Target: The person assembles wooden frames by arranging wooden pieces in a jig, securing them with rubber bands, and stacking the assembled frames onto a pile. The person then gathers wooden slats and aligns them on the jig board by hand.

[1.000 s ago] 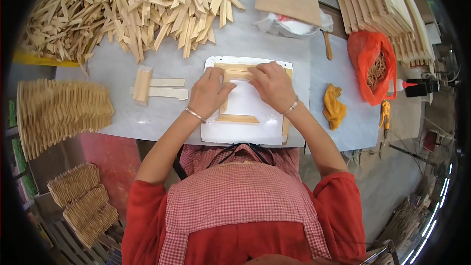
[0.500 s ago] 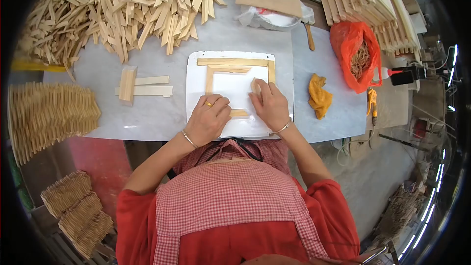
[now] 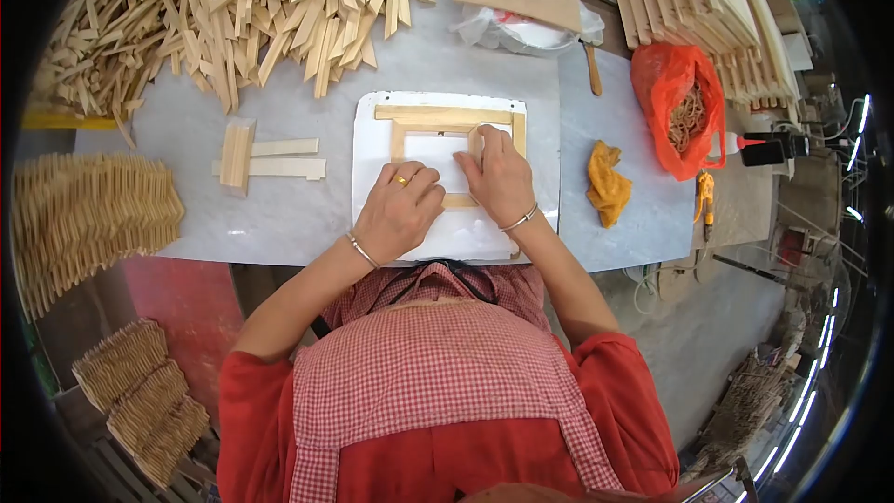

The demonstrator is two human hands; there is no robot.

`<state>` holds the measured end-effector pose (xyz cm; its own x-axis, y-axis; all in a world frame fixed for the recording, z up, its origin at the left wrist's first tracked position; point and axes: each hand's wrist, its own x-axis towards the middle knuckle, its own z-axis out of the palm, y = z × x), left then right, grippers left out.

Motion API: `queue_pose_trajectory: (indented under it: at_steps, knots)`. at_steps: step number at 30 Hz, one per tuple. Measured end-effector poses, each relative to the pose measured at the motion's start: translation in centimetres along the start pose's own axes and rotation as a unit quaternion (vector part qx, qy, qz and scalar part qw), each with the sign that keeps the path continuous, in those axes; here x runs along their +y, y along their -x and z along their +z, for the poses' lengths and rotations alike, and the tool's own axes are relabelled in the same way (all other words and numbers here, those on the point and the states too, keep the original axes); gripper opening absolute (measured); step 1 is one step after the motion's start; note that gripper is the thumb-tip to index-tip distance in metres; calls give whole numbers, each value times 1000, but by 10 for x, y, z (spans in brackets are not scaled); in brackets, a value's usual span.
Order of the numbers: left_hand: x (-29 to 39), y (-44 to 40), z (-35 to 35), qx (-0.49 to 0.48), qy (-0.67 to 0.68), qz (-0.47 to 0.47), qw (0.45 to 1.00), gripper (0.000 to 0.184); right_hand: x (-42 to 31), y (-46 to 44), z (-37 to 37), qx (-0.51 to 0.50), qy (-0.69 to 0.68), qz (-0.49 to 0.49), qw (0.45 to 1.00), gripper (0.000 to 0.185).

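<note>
A small frame of light wooden strips [image 3: 398,143] lies on a white board [image 3: 368,116], inside an L-shaped wooden edge [image 3: 447,115] fixed along the board's top and right. My left hand [image 3: 400,210] has its fingers curled over the frame's lower left corner, which it hides. With fingers and thumb, my right hand [image 3: 503,182] grips the right-side wooden strip [image 3: 475,142], mostly covered by the hand. The bottom wooden strip [image 3: 458,200] shows between both hands. Left of the board, a wooden block [image 3: 237,158] rests across two pale flat strips [image 3: 289,169].
A big heap of cut wooden strips [image 3: 270,9] fills the back left, with stacked frame pieces [image 3: 98,214] at the left edge. Rightward are a yellow cloth [image 3: 607,182], a red plastic bag [image 3: 652,102] of brown bands, and a wooden-handled tool [image 3: 593,70].
My right hand has moved up and slightly left, bringing the right-side strip against the top strip. The bottom strip has shifted up, and my left hand has moved slightly up.
</note>
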<state>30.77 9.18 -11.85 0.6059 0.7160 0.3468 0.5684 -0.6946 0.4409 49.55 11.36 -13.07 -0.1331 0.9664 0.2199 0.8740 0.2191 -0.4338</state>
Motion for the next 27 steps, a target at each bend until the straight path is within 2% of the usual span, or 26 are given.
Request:
queue_pose_trajectory:
  at_steps: [4,6,7,8,10,11,13,17,19,22,24,27]
  knots:
    - [-4,0,-2,5,16,-12,1000,39,6,4,-5,-14,-31,15,999,42]
    - [-8,2,-13,10,10,-21,1000,44,8,8,-21,-61,-133,27,989,41]
    - [-11,5,-19,16,3,-29,999,48,11,13,-27,-63,-134,28,989,41]
    - [-15,12,-25,9,-1,-43,999,51,15,19,-33,-71,-133,-15,988,39]
    - [-23,24,-32,12,-1,-56,998,51,15,29,-49,-83,-100,-96,987,34]
    - [-26,30,-35,17,0,-67,998,51,16,33,-50,-84,-103,-97,986,34]
    - [-31,37,-34,12,-8,-74,997,49,17,39,-49,-87,-87,-164,979,31]
    - [-33,43,-24,23,-11,-61,998,40,20,44,-33,-60,-97,-179,977,28]
    - [-33,42,-22,36,-3,-51,998,37,20,45,-23,-15,-128,-168,977,25]
    - [-37,38,-18,42,-29,-23,998,34,24,45,-16,-16,-134,-180,974,18]
    - [-38,39,-15,43,-28,-13,999,34,24,43,-18,2,-119,-219,969,20]
    - [-35,40,-20,12,-32,-16,999,36,28,42,-20,-45,-130,-186,973,22]
